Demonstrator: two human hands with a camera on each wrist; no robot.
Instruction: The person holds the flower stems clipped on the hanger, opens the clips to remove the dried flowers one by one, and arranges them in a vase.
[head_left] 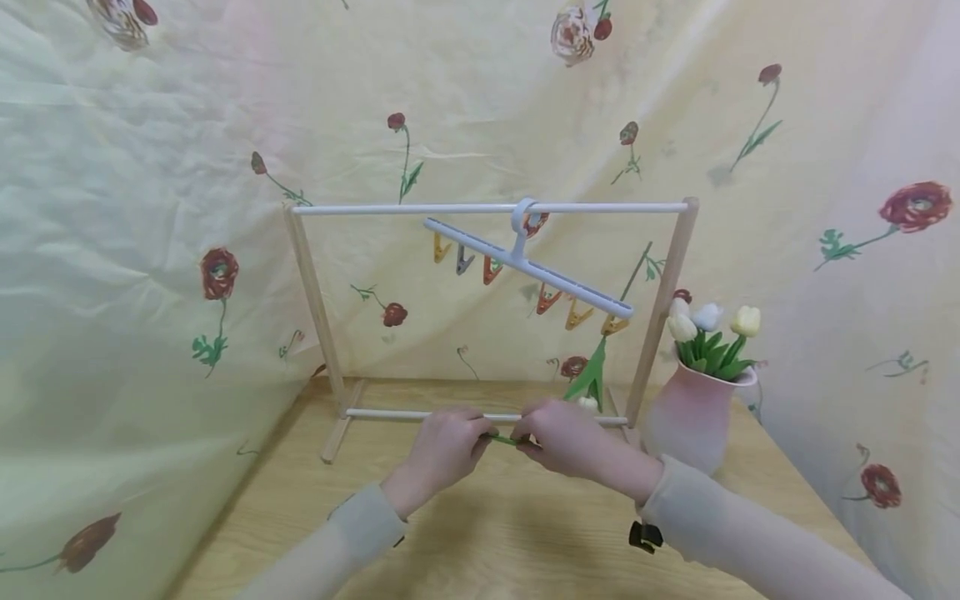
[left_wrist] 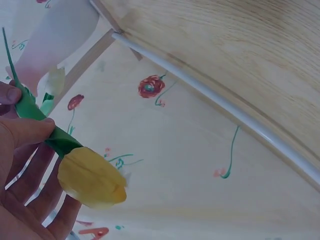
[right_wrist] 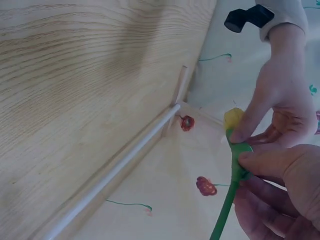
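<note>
Between both hands is an artificial yellow tulip (left_wrist: 92,177) with a green stem (right_wrist: 225,212) and leaf. My left hand (head_left: 450,442) pinches it just below the bloom, thumb against fingers. Close beside, my right hand (head_left: 566,437) pinches the green part farther along the stem. In the head view both hands hide the bloom, and only a short green piece (head_left: 504,439) shows between them. Behind the right hand, a white tulip (head_left: 588,404) hangs head down from the rightmost yellow clip (head_left: 615,323) of a tilted pale blue hanger (head_left: 528,267).
The hanger hooks over the top white bar (head_left: 420,209) of a wooden rack, with several coloured clips along it. A lower bar (head_left: 386,414) runs just behind the hands. At right stands a pink and white vase (head_left: 690,417) of tulips on the wooden table (head_left: 495,533). Flowered cloth (head_left: 465,125) surrounds the table.
</note>
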